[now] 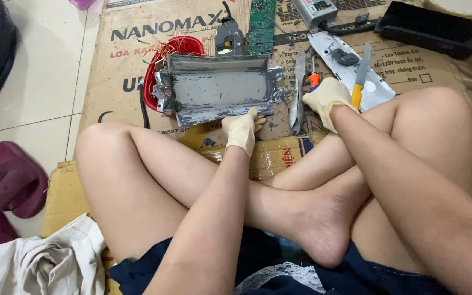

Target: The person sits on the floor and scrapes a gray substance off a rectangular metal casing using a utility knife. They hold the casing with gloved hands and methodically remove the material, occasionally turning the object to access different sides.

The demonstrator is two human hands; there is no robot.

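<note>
While the gloved left hand (241,130) pinches the grey metal casing's (218,89) lower edge on flattened brown cardboard (137,33), the gloved right hand (327,98) closes around an orange-handled screwdriver (313,78).

grey metal casing (219,90) | red bowl (184,46) | yellow-handled knife (359,76) | cream gloves (240,131)

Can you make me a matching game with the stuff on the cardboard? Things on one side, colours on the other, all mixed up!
Things:
1. metal casing that the left hand touches
2. bowl behind it
3. circuit board
4. knife handle beside the right hand

Colours:
A. green
B. yellow
C. grey
D. red

Pairs: 1-C, 2-D, 3-A, 4-B
</note>
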